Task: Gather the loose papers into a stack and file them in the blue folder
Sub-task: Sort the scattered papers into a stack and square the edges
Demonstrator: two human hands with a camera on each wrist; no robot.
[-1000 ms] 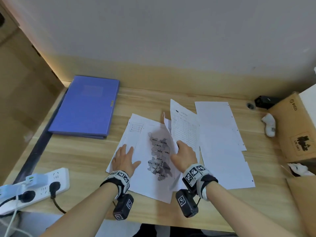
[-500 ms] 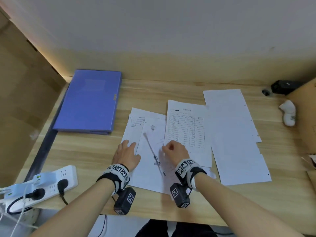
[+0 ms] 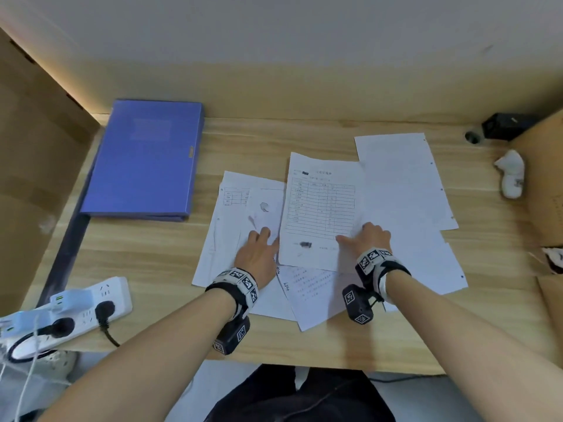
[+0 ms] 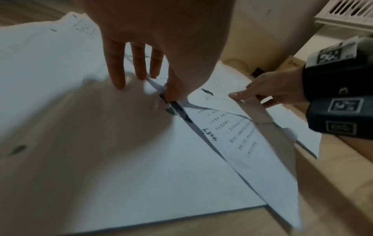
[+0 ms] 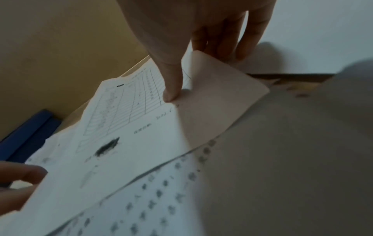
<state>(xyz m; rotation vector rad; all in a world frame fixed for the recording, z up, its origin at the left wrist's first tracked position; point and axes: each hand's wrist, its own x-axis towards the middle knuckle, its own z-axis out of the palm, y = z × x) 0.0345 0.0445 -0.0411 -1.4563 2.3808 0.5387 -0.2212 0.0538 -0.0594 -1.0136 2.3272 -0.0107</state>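
Since 0.5 s ago: right hand [image 3: 370,239] shifted right; now pinches table-form sheet [image 3: 320,208] at lower right corner, thumb on top, corner curled up. Sheet long axis runs toward wall. Left hand [image 3: 259,254] flat, fingers spread, pressing overlapped papers [image 3: 225,239]. Blue folder [image 3: 146,156] closed, far left on desk [image 3: 152,284], long axis toward wall.

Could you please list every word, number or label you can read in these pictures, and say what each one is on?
"145587", roughly, handwritten in dark ink: on the white sheet of printed text lines, lowest in the pile; its digits are unsure.
Printed lines on that sheet: too blurred to read.
White sheet with a ruled table: heading and cells too small to read.
Blue rectangular folder: its label panel shows no legible text.
White power strip: no readable markings.
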